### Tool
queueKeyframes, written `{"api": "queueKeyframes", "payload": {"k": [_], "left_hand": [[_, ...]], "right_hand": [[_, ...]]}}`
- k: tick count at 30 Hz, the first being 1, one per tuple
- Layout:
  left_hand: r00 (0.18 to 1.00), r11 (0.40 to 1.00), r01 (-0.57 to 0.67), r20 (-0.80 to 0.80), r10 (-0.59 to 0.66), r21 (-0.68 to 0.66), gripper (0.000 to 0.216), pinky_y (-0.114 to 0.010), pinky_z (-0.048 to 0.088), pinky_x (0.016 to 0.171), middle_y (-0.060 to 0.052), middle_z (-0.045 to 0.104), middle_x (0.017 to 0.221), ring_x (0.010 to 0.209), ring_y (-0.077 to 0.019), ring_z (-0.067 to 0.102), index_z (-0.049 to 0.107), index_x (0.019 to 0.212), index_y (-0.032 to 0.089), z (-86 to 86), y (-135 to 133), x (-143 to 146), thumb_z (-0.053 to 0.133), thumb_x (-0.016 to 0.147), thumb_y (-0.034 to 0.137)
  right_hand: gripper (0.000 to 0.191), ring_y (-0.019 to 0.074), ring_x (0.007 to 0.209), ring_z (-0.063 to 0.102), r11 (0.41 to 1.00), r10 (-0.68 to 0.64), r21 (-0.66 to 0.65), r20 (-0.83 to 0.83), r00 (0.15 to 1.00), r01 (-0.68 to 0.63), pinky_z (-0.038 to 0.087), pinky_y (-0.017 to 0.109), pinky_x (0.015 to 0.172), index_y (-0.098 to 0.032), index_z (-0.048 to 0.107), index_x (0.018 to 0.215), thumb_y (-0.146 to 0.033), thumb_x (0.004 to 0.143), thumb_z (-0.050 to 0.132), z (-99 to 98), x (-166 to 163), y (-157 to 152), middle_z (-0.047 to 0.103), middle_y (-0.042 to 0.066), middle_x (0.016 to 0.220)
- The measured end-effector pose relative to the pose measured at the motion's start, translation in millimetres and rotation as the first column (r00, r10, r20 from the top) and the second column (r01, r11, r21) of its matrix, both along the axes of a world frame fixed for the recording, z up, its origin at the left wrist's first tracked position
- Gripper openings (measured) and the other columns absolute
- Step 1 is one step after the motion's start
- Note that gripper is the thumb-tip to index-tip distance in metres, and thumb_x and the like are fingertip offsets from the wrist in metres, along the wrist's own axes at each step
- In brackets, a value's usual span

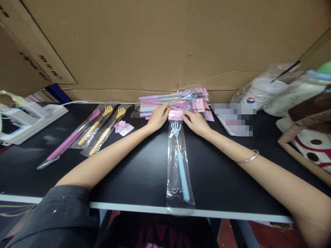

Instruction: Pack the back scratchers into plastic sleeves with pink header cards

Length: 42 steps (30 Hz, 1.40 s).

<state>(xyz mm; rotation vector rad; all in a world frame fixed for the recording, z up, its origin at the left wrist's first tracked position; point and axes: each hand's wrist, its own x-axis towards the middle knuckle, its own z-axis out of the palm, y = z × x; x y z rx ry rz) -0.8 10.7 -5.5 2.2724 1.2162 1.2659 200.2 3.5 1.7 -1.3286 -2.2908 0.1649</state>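
Note:
A light-blue back scratcher [183,172] lies in a clear plastic bag [172,186] in front of me, its claw end pointing away. At the bag's far end is a pink header card [175,115]. My left hand [159,117] pinches the card's left edge, fingers curled and closed. On the opposite edge, my right hand [196,123] grips the card between thumb and bent fingers. Just behind my hands lies a pile of bagged back scratchers [157,100] in purple, pink and blue, several with pink cards attached.
To the left lie a bagged pink back scratcher [67,143] and two yellow ones [100,140], beside loose cards [124,128]. A white power strip [33,120] sits far left. A partly blurred phone [227,124], a bagged cup [261,93] and a brown bag [302,117] stand right.

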Motion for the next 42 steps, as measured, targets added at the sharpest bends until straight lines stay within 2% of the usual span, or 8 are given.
{"api": "queueKeyframes", "payload": {"k": [8,22,42], "left_hand": [[0.999,1.0,-0.015,-0.028,0.015,0.01,0.018,-0.027,0.044,0.08,-0.006,0.07,0.096,0.087,-0.018,0.063,0.058,0.096,0.017,-0.8,0.6,0.1,0.04,0.096,0.017],[0.999,1.0,-0.018,-0.036,0.019,0.022,0.02,-0.029,0.045,0.083,-0.006,0.069,0.097,0.088,-0.0192,0.063,0.059,0.098,0.017,-3.1,1.7,-0.1,0.039,0.095,0.015],[0.999,1.0,-0.021,-0.039,0.022,0.005,0.02,-0.028,0.044,0.079,-0.006,0.07,0.097,0.085,-0.018,0.063,0.059,0.097,0.017,-2.7,1.4,0.7,0.039,0.094,0.016]], "right_hand": [[0.028,0.0253,0.077,0.064,1.0,-0.016,0.014,0.064,0.998,0.016,0.035,0.028,0.066,-0.017,0.063,0.094,-0.029,0.098,0.037,-0.2,-0.4,-0.2,0.069,0.01,0.08],[0.027,0.023,0.073,0.063,1.0,-0.008,0.01,0.041,0.999,0.008,0.035,0.028,0.066,-0.017,0.063,0.09,-0.027,0.096,0.039,-0.6,-0.6,-0.3,0.069,0.008,0.077],[0.028,0.0249,0.077,0.065,1.0,0.002,-0.01,0.049,0.999,-0.001,0.036,0.029,0.068,-0.016,0.064,0.092,-0.028,0.096,0.038,0.1,-0.5,0.1,0.07,0.01,0.081]]}}
